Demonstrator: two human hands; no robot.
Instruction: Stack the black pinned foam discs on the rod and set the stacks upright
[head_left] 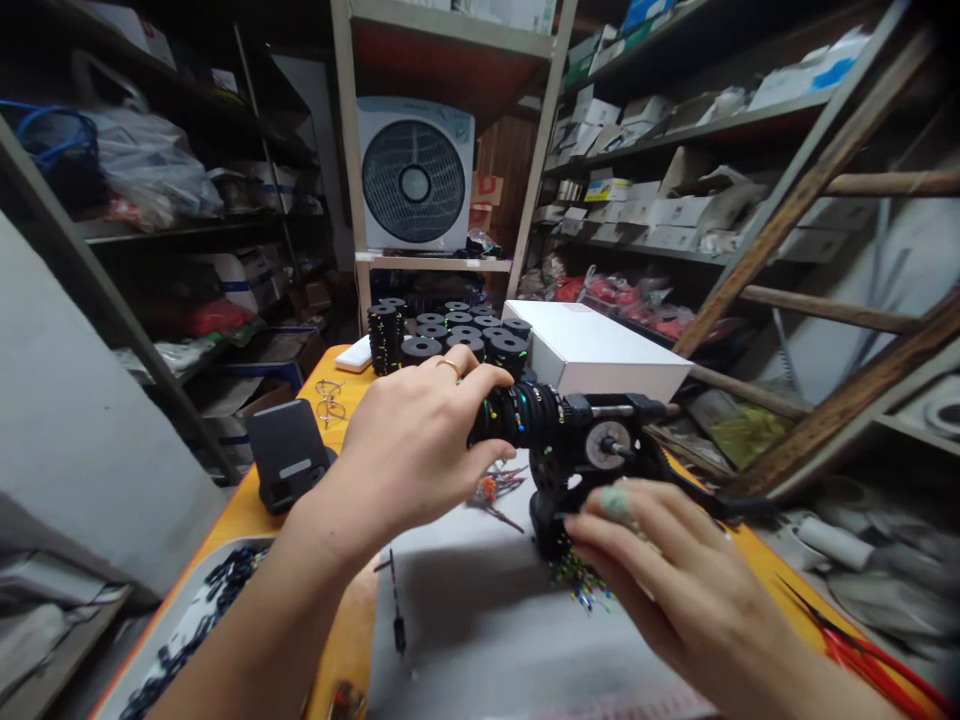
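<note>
My left hand (420,440), a gold ring on one finger, is wrapped round a black spool (517,415) flecked with coloured dots. The spool sits on the shaft of a small black winding machine (592,450) standing on a grey mat (480,610). My right hand (675,580) hovers low beside the machine's base, fingers bent and slightly apart, over a little heap of coloured beads (581,580). I cannot make out anything held in it. A few red and dark wire bits (495,495) lie under my left hand.
Stacks of black spools (450,335) and a white box (592,355) stand at the far end of the orange table (240,515). A phone stand (289,460) is at left, a tray of dark pieces (202,610) at lower left. Shelving, a fan (415,175) and a wooden ladder (825,290) surround the table.
</note>
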